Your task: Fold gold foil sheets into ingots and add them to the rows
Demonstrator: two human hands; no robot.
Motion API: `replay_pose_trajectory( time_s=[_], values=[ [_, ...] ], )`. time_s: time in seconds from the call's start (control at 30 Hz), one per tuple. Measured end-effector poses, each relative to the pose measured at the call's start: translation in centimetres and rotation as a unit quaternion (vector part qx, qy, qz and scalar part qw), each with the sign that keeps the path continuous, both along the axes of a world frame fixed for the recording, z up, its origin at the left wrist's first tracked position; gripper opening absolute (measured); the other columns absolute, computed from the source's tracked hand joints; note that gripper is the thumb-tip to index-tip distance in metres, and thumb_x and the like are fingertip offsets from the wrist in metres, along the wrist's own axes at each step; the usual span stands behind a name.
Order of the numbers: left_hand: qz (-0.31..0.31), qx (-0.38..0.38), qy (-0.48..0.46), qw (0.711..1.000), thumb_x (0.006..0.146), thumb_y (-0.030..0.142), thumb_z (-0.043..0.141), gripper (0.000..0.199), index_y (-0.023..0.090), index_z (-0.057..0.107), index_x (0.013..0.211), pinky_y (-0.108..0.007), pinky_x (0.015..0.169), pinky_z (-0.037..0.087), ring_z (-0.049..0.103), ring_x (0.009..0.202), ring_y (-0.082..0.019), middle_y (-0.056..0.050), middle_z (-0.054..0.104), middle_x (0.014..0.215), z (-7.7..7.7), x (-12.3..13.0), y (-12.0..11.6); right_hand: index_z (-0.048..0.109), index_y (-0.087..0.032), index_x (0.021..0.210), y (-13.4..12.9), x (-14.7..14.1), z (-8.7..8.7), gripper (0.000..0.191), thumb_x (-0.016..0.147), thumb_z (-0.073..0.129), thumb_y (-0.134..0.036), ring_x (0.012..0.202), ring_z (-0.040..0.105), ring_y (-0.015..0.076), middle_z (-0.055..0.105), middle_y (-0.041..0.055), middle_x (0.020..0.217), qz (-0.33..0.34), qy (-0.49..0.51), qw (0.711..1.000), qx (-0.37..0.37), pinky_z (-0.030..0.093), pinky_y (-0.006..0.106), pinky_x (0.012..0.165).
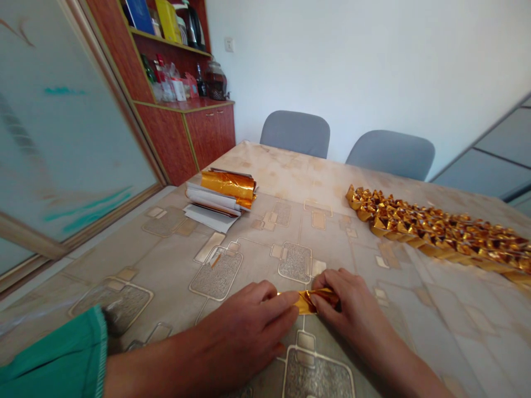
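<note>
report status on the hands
Left hand and right hand both on gold foil strip, at table level. Folded gold pieces in rows to the right. Foil stack ahead left.

- I can read no text, brand or number anywhere in this view.
- The labels on the bottles on the cabinet shelf are too small and blurred to make out.
- The blue box and yellow box show nothing legible.
</note>
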State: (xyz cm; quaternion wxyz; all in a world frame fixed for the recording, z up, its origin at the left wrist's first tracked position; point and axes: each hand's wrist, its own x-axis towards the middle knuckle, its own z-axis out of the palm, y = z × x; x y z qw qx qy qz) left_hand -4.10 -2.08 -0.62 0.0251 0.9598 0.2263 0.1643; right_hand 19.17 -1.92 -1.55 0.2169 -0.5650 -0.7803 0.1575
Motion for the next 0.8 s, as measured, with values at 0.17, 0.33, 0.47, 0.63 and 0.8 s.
replay_pose_trajectory(
  time_s=[0.17,0.33,0.47,0.63,0.8],
  values=[
    [-0.008,-0.023,0.019,1.0,0.092,0.021,0.057,0.033,0.014,0.058,0.124,-0.038,0.082,0.049,0.055,0.092,-0.022,-0.011,0.056,0.14,0.0,0.1,0.1,0.061,-0.022,0.075,0.1,-0.1,0.1,0.012,0.082,0.068,-0.014,0.07,0.057,0.0201,0.065,0.0015,0.074,0.005,-0.004,1.0,0.01,0.036,0.031,0.063],
    [-0.009,-0.032,0.022,0.999,0.091,0.024,0.059,0.039,0.012,0.055,0.128,-0.039,0.083,0.048,0.055,0.095,-0.023,-0.011,0.057,0.139,-0.3,0.0,0.2,0.059,-0.022,0.075,0.0,-0.2,-0.1,0.012,0.082,0.066,-0.015,0.069,0.057,0.0202,0.064,0.0011,0.074,0.003,-0.03,0.999,0.039,0.035,0.032,0.064],
    [-0.003,-0.027,0.032,0.999,0.09,0.024,0.059,0.042,0.012,0.054,0.13,-0.041,0.085,0.047,0.055,0.097,-0.025,-0.011,0.058,0.138,-0.5,0.0,0.2,0.059,-0.023,0.082,-0.2,-0.5,0.0,0.009,0.081,0.066,-0.016,0.076,0.057,0.0237,0.064,0.0025,0.08,0.004,-0.068,0.994,0.083,0.037,0.036,0.068],
    [-0.006,-0.023,0.07,0.997,0.094,0.026,0.054,0.037,0.014,0.055,0.129,-0.041,0.088,0.046,0.054,0.101,-0.027,-0.008,0.058,0.138,-0.4,0.1,0.2,0.059,-0.023,0.085,-0.5,-1.2,0.2,0.006,0.088,0.062,-0.018,0.08,0.055,0.0269,0.062,0.0061,0.086,0.021,-0.147,0.975,0.163,0.039,0.04,0.072],
    [-0.016,-0.025,0.068,0.997,0.092,0.027,0.059,0.045,0.017,0.052,0.134,-0.04,0.09,0.045,0.054,0.104,-0.026,-0.008,0.053,0.145,0.0,-0.4,0.6,0.056,-0.021,0.087,-0.4,-1.2,-0.6,0.012,0.092,0.055,-0.011,0.078,0.056,0.0226,0.061,0.0044,0.084,0.07,-0.114,0.985,0.113,0.045,0.035,0.069]
  ],
)
